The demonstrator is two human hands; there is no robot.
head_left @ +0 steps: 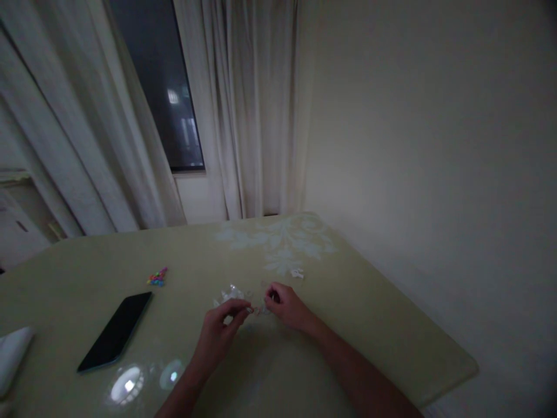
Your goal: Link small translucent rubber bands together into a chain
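My left hand [220,328] is closed in a pinch, thumb and forefinger meeting on a small, thin pinkish loop [256,311]. Just to the right, my right hand [284,303] has its fingers curled together close to the loop. What those fingers hold is too small and dim to make out. Behind my left hand lies a crumpled clear plastic bag [232,292], partly covered by the fingers. Both hands are low over the table [348,325].
A pile of small bright-coloured pieces [157,277] lies to the left, with a dark-screened tablet or phone [116,331] nearer me. Small white bits [297,273] rest beyond my right hand. A white object [13,354] sits at the left edge. A wall [435,174] borders the table's right side.
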